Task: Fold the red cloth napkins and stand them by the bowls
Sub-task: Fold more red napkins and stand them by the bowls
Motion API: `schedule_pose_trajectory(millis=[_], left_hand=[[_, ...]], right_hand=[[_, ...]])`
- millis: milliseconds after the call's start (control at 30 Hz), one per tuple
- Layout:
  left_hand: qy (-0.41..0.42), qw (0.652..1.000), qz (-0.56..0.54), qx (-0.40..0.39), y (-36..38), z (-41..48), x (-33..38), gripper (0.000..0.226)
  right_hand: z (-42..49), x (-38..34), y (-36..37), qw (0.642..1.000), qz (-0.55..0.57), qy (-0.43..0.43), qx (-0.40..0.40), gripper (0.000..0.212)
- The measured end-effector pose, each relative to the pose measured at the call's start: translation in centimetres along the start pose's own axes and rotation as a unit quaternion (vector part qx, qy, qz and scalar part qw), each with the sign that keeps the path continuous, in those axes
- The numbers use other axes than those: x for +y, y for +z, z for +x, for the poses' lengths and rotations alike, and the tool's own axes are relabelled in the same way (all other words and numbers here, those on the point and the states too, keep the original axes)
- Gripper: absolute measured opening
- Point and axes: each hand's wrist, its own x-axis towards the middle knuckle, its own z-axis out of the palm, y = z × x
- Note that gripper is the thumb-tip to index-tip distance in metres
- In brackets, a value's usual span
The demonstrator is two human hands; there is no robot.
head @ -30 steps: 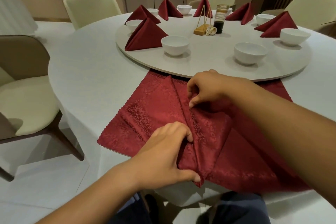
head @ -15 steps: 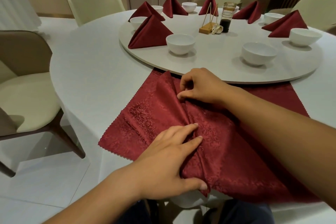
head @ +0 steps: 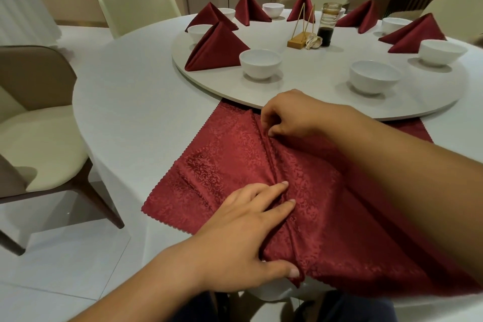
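Red cloth napkin lies spread on the white counter at its near edge, the far hem tucked under the rim of the round turntable. A raised pleat runs near to far down its middle.

Your left hand holds the near end of that pleat, thumb at the hem and fingers laid out along the ridge. Your right hand is curled, pinching the far end of the pleat just beside the turntable rim.

On the turntable, a folded napkin stands as a pyramid just left of the near left bowl. The near right bowl stands alone. More folded napkins and bowls ring the far side around a dark sauce bottle.
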Motion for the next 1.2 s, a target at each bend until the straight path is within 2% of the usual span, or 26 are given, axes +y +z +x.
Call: schedule_pose_trajectory(millis=[167, 333, 367, 467, 567, 700, 800, 867, 967, 1067, 1200], left_hand=[[-0.009, 1.000, -0.003, -0.013, -0.5, -0.1, 0.2, 0.087], [-0.012, 1.000, 0.017, -0.019, -0.3, 0.0, 0.2, 0.079], [-0.013, 1.000, 0.020, -0.019, -0.2, -0.1, 0.2, 0.080], [-0.008, 1.000, 0.025, -0.011, -0.1, 0.0, 0.0, 0.080], [0.002, 1.000, 0.006, -0.008, -0.2, -0.1, -0.1, 0.080], [0.040, 0.998, -0.036, -0.020, -0.8, -0.4, -0.4, 0.088], [0.063, 0.997, 0.001, -0.037, -1.2, -0.5, -0.4, 0.093], [0.085, 0.996, 0.036, -0.009, -1.1, -0.4, -0.5, 0.080], [0.105, 0.992, 0.065, 0.036, -0.8, -0.5, -0.4, 0.059], [0.115, 0.989, 0.084, 0.038, -0.2, -0.3, -0.5, 0.050], [0.149, 0.982, 0.100, 0.050, 0.2, 0.7, -1.2, 0.046]], right_hand=[[1.4, -1.0, 1.2, 1.000, -0.005, 0.001, 0.023, 0.017], [-0.6, -1.0, 1.4, 0.988, -0.066, 0.061, 0.126, 0.057], [-1.7, -1.2, 1.2, 0.984, -0.053, 0.083, 0.149, 0.057], [-5.6, -1.5, 0.5, 0.972, 0.006, 0.143, 0.186, 0.037], [-10.5, -0.8, 0.0, 0.955, 0.073, 0.245, 0.152, 0.026], [-14.9, 1.1, 0.5, 0.915, 0.160, 0.364, 0.074, 0.034], [-15.6, 1.3, 1.3, 0.882, 0.273, 0.383, 0.038, 0.032], [-15.3, 1.3, 1.5, 0.869, 0.307, 0.386, 0.033, 0.032], [-14.9, 1.2, 1.5, 0.874, 0.305, 0.376, 0.039, 0.028], [-14.9, 1.1, 1.3, 0.863, 0.342, 0.365, 0.071, 0.026], [-16.4, 1.1, 1.1, 0.815, 0.413, 0.374, 0.159, 0.031]])
